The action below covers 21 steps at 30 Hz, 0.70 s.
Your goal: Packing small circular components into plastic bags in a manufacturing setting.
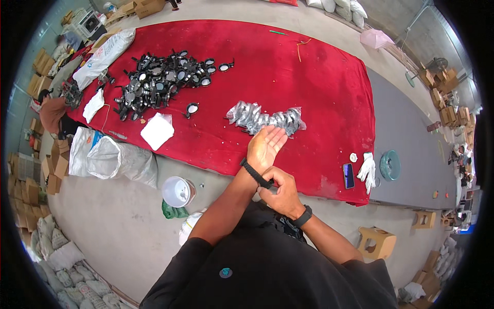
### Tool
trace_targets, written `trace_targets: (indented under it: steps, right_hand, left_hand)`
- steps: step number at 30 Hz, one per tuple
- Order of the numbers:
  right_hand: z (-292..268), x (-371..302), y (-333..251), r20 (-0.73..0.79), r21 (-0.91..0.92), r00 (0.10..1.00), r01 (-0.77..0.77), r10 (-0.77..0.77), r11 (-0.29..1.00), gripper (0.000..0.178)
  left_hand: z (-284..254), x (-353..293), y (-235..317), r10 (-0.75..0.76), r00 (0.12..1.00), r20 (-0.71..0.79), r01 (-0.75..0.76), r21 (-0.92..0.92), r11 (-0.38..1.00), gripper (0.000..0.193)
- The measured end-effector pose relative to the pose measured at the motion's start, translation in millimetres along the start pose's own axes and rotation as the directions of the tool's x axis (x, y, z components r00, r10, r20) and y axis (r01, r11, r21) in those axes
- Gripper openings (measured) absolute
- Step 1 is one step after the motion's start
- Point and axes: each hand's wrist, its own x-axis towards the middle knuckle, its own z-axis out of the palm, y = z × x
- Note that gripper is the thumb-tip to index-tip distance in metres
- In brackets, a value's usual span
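My left hand [265, 148] is turned palm up at the near edge of the red-covered table, fingers stretched out and nothing on the palm. Around its wrist runs a black braided strap [252, 171]. The thumb and fingers of my right hand [282, 193] are closed on the end of that strap. A black watch [303, 216] sits on my right wrist. Just beyond my left fingertips lies a row of clear plastic bags [267, 118] with round silvery pieces inside. Farther left is a large heap of small round black-framed mirrors [159, 82], and one mirror [192, 108] lies apart.
On the red cloth [319, 82] are a white packet [157, 131], a phone [348, 176] and white gloves [367, 172]. A teal bowl [390, 165] stands on the grey tabletop. Sacks [121, 157], a white bucket [178, 192] and a stool [377, 243] stand on the floor. Someone [54, 113] is at the far left.
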Motion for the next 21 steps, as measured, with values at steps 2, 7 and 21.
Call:
trace_targets:
  steps: [2, 7, 21]
  right_hand:
    - [0.2, 0.5, 6.6, -0.065, 0.121, 0.997, -0.024, 0.032, 0.992, 0.017]
    - [-3.6, 1.2, 5.8, -0.02, 0.226, 0.995, -0.086, 0.093, 0.97, 0.014]
    - [0.2, -12.4, 28.2, 0.091, 0.461, 0.914, -0.39, 0.395, 0.797, 0.01]
  left_hand:
    - [12.3, -3.7, 3.2, -0.016, 1.0, -0.004, 0.015, -0.054, 0.998, 0.045]
    - [22.1, -4.3, 8.2, 0.04, 0.997, 0.06, -0.039, -0.029, 0.999, 0.052]
    - [-2.8, -1.5, -5.3, 0.225, 0.768, 0.6, -0.531, 0.792, -0.301, 0.023]
